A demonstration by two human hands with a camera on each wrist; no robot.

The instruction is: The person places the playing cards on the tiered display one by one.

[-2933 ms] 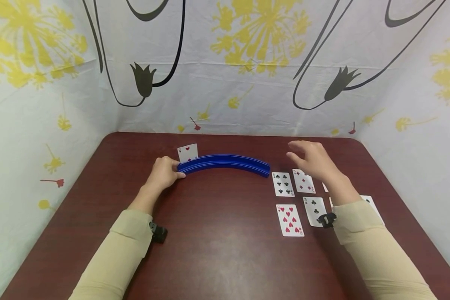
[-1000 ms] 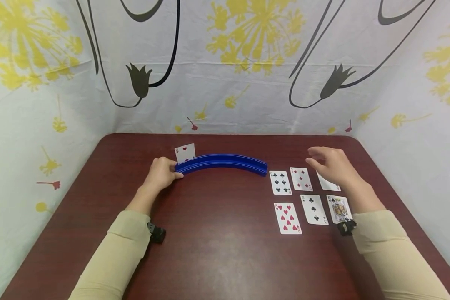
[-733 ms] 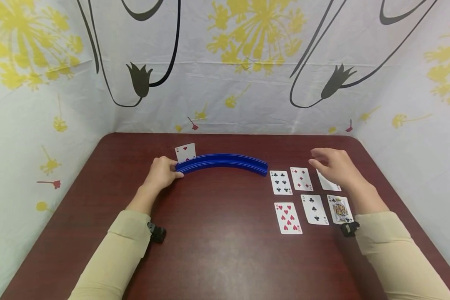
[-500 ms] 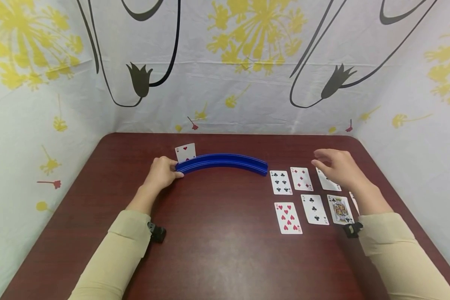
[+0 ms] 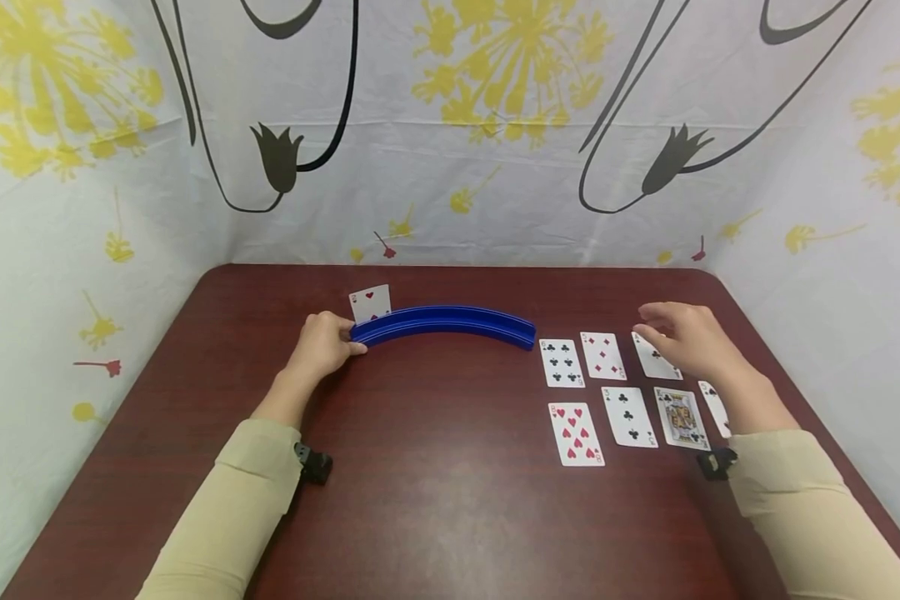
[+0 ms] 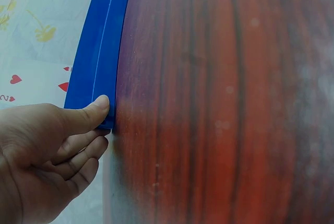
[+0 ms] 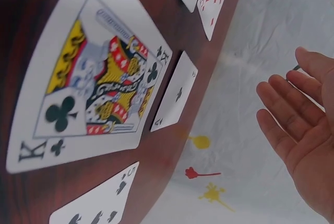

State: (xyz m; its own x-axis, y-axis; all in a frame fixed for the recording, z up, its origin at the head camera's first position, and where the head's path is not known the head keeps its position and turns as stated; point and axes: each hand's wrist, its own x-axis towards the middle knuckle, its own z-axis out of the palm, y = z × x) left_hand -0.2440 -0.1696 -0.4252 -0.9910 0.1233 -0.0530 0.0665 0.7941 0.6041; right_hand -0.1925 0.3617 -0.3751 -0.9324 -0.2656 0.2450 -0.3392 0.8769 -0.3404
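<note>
At the left end of a blue curved card holder (image 5: pixel 450 318), my left hand (image 5: pixel 322 343) pinches the rim. In the left wrist view the thumb lies on top of the holder's end and the fingers are behind and below. A two of hearts (image 5: pixel 371 302) stands tilted in the holder near that hand. My right hand (image 5: pixel 690 340) hovers empty over the right-hand cards, fingers relaxed. It partly covers the ace of clubs (image 7: pixel 177 93). The king of clubs (image 5: pixel 681 418) lies nearer me, beside a black five (image 5: pixel 712 407) partly hidden by my right wrist.
Face up on the dark red table (image 5: pixel 435 517) lie the six of clubs (image 5: pixel 562 363), five of diamonds (image 5: pixel 603 356), three of clubs (image 5: pixel 630 417) and eight of hearts (image 5: pixel 576 434). A white patterned cloth (image 5: pixel 450 200) stands around the table's back and sides.
My right hand has moved right across the cards, uncovering the king of clubs and parts of the ace and the black five. The left hand, holder and two of hearts have stayed in place.
</note>
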